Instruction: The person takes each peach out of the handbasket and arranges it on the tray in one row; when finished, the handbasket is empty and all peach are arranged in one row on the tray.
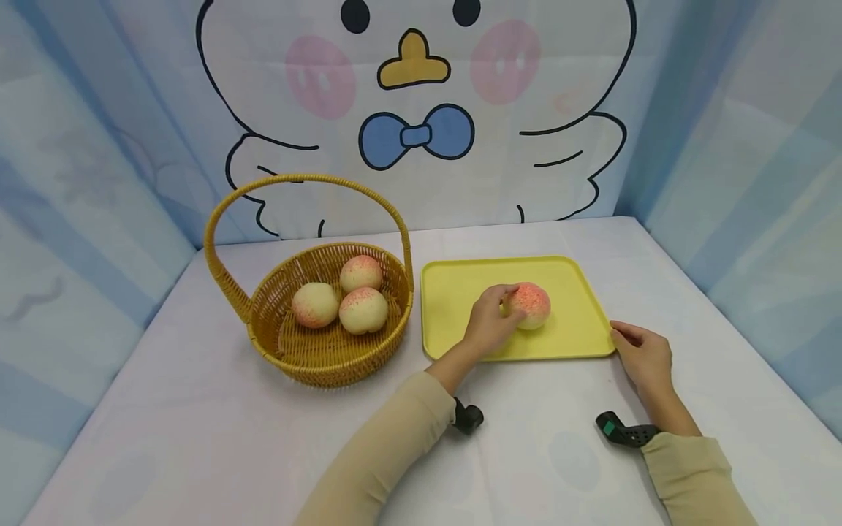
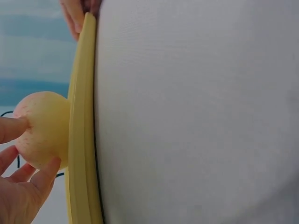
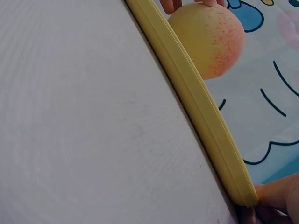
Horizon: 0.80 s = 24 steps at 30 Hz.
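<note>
A pink-speckled peach (image 1: 531, 305) sits on the yellow tray (image 1: 454, 292), right of its middle. My left hand (image 1: 492, 320) holds the peach from its left side, thumb and fingers spread round it; the left wrist view shows the fingertips against the peach (image 2: 46, 128). At the tray's front right corner, my right hand (image 1: 646, 358) pinches the rim between thumb and fingers. In the right wrist view the thumb (image 3: 280, 192) lies on the rim, with the other fingers partly hidden under the corner.
Left of the tray stands a wicker basket (image 1: 329, 374) with a tall arched handle (image 1: 309, 177). Inside it lie three more peaches (image 1: 363, 310). A white cloth covers the table (image 1: 217, 438). Printed curtains (image 1: 421, 190) hang behind and at both sides.
</note>
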### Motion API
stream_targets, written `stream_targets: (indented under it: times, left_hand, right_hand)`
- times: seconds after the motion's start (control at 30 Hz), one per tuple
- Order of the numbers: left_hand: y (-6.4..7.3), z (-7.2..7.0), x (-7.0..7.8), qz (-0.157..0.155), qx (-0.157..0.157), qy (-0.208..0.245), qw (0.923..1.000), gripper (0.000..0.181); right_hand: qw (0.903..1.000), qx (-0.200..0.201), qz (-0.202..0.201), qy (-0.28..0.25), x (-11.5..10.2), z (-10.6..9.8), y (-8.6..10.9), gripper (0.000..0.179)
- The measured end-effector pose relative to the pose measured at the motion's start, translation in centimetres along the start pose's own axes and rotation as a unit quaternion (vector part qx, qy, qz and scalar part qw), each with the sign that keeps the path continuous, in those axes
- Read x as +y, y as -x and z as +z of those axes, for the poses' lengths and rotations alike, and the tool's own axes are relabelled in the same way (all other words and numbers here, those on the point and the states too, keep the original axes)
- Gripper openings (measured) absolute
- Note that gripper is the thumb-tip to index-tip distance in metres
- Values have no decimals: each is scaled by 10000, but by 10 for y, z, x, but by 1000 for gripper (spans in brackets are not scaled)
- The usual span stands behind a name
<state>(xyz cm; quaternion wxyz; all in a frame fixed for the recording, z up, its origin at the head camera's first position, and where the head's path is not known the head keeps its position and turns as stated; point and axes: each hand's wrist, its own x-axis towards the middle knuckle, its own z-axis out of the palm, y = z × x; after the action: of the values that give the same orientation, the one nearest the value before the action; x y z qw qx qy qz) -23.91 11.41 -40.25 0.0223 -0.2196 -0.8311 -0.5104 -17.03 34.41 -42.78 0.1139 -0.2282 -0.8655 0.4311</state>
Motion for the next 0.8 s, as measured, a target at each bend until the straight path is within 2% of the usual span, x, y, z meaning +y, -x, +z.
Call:
stream_targets:
  times: [0.27, 0.53, 0.67, 0.8]
  left_hand:
    - [-9, 21, 7, 115, 155, 16, 9998, 39]
    - [-18, 45, 17, 320, 344, -222, 9986, 36]
    - [-20, 51, 22, 256, 413, -278, 9984, 36]
    - [-23, 54, 27, 125, 398, -421, 9982, 37]
  right_hand:
    - [10000, -3, 40, -70, -3, -2, 2, 37]
    - [9999, -45, 145, -56, 0, -3, -1, 37]
    - [9996, -93, 237, -127, 1, -2, -3, 38]
    - [9997, -73, 152, -160, 0, -3, 0, 37]
